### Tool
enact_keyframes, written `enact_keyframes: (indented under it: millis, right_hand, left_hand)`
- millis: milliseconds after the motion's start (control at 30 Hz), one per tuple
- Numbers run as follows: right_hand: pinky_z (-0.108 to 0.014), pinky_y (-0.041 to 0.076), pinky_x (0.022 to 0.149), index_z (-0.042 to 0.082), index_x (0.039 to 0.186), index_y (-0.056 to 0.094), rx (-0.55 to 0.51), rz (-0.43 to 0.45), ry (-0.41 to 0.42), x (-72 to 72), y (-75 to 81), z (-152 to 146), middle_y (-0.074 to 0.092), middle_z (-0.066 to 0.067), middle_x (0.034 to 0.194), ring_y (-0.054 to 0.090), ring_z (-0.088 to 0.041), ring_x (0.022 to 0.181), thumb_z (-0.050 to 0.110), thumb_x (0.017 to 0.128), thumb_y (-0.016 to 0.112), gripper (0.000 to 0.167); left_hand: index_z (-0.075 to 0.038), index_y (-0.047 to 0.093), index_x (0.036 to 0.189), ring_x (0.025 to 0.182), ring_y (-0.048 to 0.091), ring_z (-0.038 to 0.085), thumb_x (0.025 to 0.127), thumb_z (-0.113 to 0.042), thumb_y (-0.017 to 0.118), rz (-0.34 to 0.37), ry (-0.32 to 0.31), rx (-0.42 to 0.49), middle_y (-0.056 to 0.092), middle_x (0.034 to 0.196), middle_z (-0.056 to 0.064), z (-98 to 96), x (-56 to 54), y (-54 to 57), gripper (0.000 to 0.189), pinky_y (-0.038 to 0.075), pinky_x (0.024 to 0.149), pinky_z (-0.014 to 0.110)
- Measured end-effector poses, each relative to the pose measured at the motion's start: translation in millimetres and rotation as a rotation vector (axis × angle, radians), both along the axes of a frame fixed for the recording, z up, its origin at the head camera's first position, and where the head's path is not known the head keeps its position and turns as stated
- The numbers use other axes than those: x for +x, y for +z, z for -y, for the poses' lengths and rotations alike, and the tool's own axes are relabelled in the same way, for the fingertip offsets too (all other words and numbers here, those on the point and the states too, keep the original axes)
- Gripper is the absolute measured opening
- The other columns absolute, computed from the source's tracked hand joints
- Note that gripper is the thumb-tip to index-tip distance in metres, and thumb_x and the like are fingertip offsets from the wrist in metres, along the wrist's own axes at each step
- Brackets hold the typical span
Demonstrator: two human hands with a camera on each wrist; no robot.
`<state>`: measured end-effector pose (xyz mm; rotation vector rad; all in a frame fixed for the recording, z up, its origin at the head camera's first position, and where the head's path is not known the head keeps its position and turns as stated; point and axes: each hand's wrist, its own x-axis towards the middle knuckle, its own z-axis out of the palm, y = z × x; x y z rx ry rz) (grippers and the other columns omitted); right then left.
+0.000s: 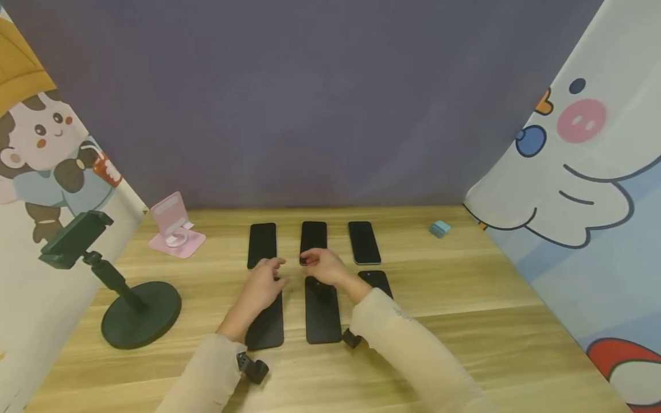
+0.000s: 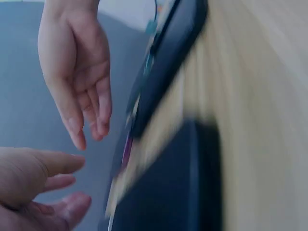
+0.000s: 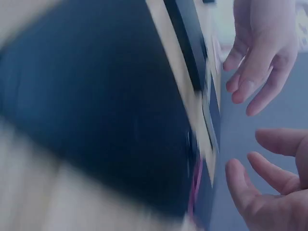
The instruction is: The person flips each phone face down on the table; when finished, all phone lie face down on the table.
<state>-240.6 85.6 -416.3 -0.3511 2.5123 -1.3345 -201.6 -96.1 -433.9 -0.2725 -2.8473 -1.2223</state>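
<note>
Black smartphones lie flat on the wooden table in two rows of three. My left hand (image 1: 262,285) hovers over the gap between the back left phone (image 1: 262,244) and the front left phone (image 1: 267,328), partly covering the latter. My right hand (image 1: 326,267) hangs between the back middle phone (image 1: 314,234) and the front middle phone (image 1: 322,315). In the right wrist view, the thumb and fingers (image 3: 240,185) of the right hand are apart with nothing between them. The left wrist view shows the left hand (image 2: 38,185) loosely bent and holding nothing.
The back right phone (image 1: 364,244) and the front right phone (image 1: 377,281), partly behind my right sleeve, complete the rows. A dark green phone stand (image 1: 140,315) and a pink folding stand (image 1: 172,221) are at left. A small teal block (image 1: 440,229) sits at the back right.
</note>
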Motion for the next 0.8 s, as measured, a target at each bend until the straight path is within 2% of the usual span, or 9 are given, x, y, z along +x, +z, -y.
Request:
enact_keyframes:
  millis: [133, 267, 367, 467, 633, 800]
  right_hand:
    - [-0.041, 0.051, 0.088, -0.001, 0.128, 0.060, 0.001, -0.049, -0.130, -17.2, 2.3, -44, 0.060, -0.020, 0.121, 0.058, -0.033, 0.110, 0.004, 0.093, 0.063, 0.036]
    - [-0.046, 0.048, 0.092, 0.000, 0.131, 0.058, 0.059, -0.075, -0.233, -31.2, -5.1, -85, 0.057, -0.020, 0.127, 0.054, -0.035, 0.115, 0.007, 0.095, 0.060, 0.036]
    - [-0.048, 0.046, 0.094, -0.001, 0.130, 0.058, 0.136, -0.103, -0.273, -37.3, -10.0, -109, 0.056, -0.023, 0.128, 0.052, -0.038, 0.118, 0.008, 0.095, 0.061, 0.037]
    - [-0.050, 0.044, 0.097, -0.003, 0.129, 0.058, 0.198, -0.111, -0.296, -39.9, -12.4, -125, 0.054, -0.028, 0.129, 0.050, -0.041, 0.120, 0.008, 0.093, 0.062, 0.038]
    - [-0.051, 0.043, 0.097, -0.006, 0.130, 0.054, 0.224, -0.042, -0.310, -40.6, -16.2, -136, 0.052, -0.033, 0.128, 0.051, -0.045, 0.118, 0.007, 0.091, 0.065, 0.043]
    - [-0.049, 0.045, 0.097, -0.006, 0.131, 0.054, 0.195, 0.000, -0.335, -41.1, -20.5, -140, 0.056, -0.032, 0.125, 0.055, -0.044, 0.113, 0.003, 0.089, 0.067, 0.045]
  left_hand:
    - [0.005, 0.059, 0.125, 0.101, 0.062, 0.033, 0.092, -0.009, 0.067, -0.017, -0.100, 0.113, 0.061, 0.111, 0.020, -43.8, -19.5, 2.2, 0.037, 0.054, 0.081, 0.042]
    - [0.005, 0.059, 0.125, 0.097, 0.064, 0.030, 0.095, -0.009, 0.064, -0.008, -0.164, 0.205, 0.064, 0.107, 0.017, -85.0, -38.5, -4.3, 0.033, 0.055, 0.076, 0.037]
    - [0.003, 0.059, 0.127, 0.099, 0.064, 0.029, 0.095, -0.011, 0.063, 0.003, -0.160, 0.241, 0.065, 0.108, 0.016, -110.4, -49.7, -10.8, 0.035, 0.055, 0.076, 0.036]
    - [0.001, 0.060, 0.126, 0.098, 0.065, 0.029, 0.095, -0.011, 0.063, 0.016, -0.128, 0.248, 0.065, 0.108, 0.016, -128.6, -60.0, -17.6, 0.033, 0.055, 0.078, 0.036]
    - [0.001, 0.061, 0.123, 0.095, 0.064, 0.028, 0.094, -0.011, 0.065, 0.056, -0.055, 0.234, 0.064, 0.107, 0.016, -144.3, -71.0, -25.6, 0.031, 0.054, 0.078, 0.039]
    - [0.002, 0.060, 0.123, 0.089, 0.060, 0.025, 0.093, -0.010, 0.066, 0.034, -0.050, 0.191, 0.062, 0.100, 0.013, -154.7, -75.7, -32.5, 0.032, 0.052, 0.078, 0.037]
